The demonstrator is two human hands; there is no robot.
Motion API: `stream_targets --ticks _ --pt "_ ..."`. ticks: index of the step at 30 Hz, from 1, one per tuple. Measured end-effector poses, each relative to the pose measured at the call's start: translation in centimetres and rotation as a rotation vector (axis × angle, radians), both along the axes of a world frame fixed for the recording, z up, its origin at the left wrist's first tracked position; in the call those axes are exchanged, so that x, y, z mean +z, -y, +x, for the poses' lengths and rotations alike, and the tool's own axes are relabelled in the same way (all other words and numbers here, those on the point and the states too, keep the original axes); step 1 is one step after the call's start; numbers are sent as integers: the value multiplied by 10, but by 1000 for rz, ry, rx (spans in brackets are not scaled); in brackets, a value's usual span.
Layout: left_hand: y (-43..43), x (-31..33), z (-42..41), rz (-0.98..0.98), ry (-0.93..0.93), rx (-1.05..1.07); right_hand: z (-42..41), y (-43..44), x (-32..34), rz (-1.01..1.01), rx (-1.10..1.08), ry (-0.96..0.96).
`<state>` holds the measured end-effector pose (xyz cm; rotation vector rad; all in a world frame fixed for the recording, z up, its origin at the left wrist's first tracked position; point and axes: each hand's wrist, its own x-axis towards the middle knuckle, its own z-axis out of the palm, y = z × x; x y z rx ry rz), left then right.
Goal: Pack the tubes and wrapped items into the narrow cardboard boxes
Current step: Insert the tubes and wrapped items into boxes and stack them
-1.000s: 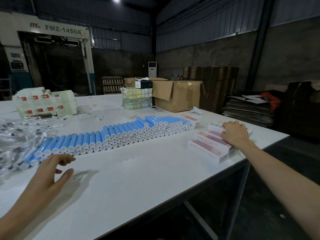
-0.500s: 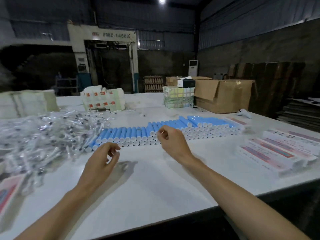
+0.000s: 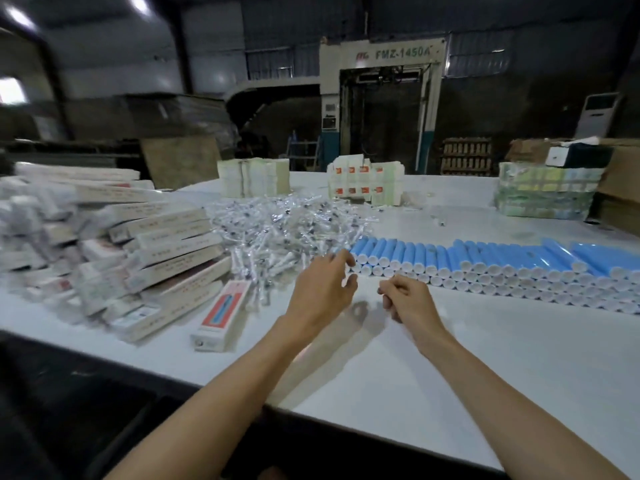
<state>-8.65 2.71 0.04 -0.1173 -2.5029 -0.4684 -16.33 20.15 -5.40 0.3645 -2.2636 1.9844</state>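
Note:
A long row of blue tubes (image 3: 485, 261) with white caps lies across the white table (image 3: 450, 358). Left of it sits a heap of clear-wrapped items (image 3: 277, 230). Narrow cardboard boxes (image 3: 138, 251) are piled at the far left, and one red-and-blue printed box (image 3: 221, 315) lies alone near the front edge. My left hand (image 3: 320, 289) hovers with loose, spread fingers just before the left end of the tube row, holding nothing. My right hand (image 3: 407, 299) hangs beside it with fingers curled inward, apparently empty.
Stacks of flat printed cartons (image 3: 365, 183) and a pale bundle (image 3: 252, 176) stand at the table's back. Wrapped colourful packs (image 3: 543, 192) and a brown carton (image 3: 620, 188) are at the back right. The table's near edge runs diagonally below my forearms.
The view has swung left, bringing the pile of narrow boxes into sight. My right hand left the boxes on the right and came in beside my left hand near the tubes.

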Motion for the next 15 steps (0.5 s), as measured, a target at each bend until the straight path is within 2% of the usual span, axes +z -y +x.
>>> stream_targets --ticks 3,7,11,15 --pt "36 13 20 -156 -5 326 -3 -1 -2 -57 26 16" --pt "90 16 45 -245 268 697 -3 2 -3 -74 64 24" --pt "120 -1 60 -294 448 766 -3 4 -2 -88 87 45" --pt "130 -5 70 -203 454 709 -1 3 -1 -74 107 47"
